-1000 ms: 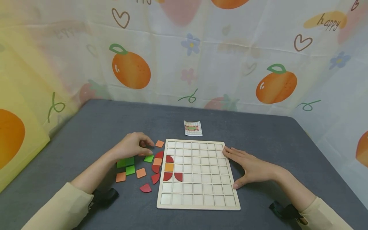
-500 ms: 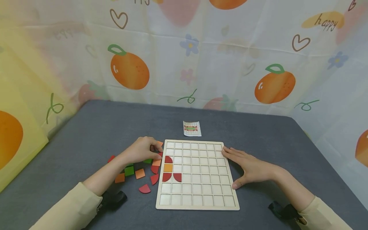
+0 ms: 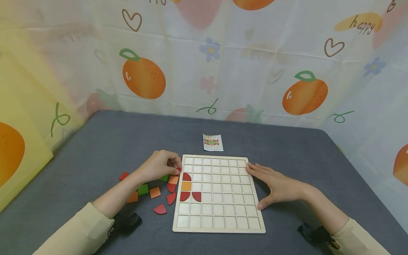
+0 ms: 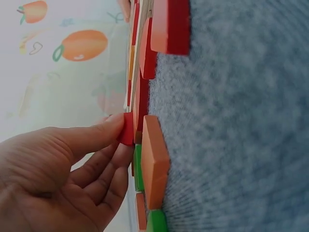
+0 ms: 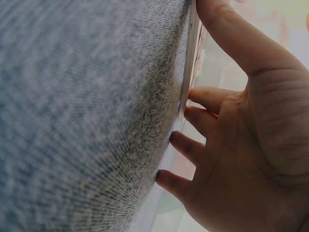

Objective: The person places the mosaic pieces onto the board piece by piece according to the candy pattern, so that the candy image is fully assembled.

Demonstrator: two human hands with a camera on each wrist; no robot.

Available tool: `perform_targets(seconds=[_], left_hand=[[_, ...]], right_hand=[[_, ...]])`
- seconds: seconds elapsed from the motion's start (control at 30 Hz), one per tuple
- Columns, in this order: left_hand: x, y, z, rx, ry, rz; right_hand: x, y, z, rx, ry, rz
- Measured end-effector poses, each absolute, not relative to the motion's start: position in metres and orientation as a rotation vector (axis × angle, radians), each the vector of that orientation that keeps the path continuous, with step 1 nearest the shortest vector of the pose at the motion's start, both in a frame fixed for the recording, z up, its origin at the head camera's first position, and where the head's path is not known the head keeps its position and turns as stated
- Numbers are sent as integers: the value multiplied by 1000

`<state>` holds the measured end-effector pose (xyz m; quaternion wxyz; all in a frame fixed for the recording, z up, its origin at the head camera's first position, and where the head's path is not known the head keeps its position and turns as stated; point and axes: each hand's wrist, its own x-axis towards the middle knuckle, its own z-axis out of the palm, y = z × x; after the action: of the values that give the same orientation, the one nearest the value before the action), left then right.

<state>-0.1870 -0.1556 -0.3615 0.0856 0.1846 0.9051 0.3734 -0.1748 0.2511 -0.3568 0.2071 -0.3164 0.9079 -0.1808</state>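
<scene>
My left hand point(image 3: 162, 165) is at the left edge of a wooden grid board point(image 3: 223, 208), pinching a red quarter-circle tile point(image 4: 127, 129) between thumb and fingers. Part of that tile is hidden behind the fingertips. Spread along the board's right edge, my right hand point(image 3: 278, 186) touches the frame with thumb and fingertips; its fingers are straight. In the board's left columns sit an orange square tile point(image 3: 186, 186) and red quarter-circle tiles, one of them a red tile point(image 3: 197, 196) in the second column.
Loose tiles lie left of the board, among them a green square point(image 3: 143, 189), an orange square point(image 3: 155, 192) and a red quarter circle point(image 3: 160, 209). Beyond the board lies a small printed pattern card point(image 3: 213, 142) on the dark table point(image 3: 271, 141). A fruit-print cloth point(image 3: 242, 81) hangs behind.
My left hand has moved right, from above the loose tiles to the board's left edge, and now pinches a red tile. The right hand stays on the board's edge.
</scene>
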Motion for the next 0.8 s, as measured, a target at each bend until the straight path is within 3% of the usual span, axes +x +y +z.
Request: perform_targets(seconds=[0.8], left_hand=[[-181,-128,-357,656,2657,1234]], right_hand=[[-175,251,-357,-900,2527,-502]])
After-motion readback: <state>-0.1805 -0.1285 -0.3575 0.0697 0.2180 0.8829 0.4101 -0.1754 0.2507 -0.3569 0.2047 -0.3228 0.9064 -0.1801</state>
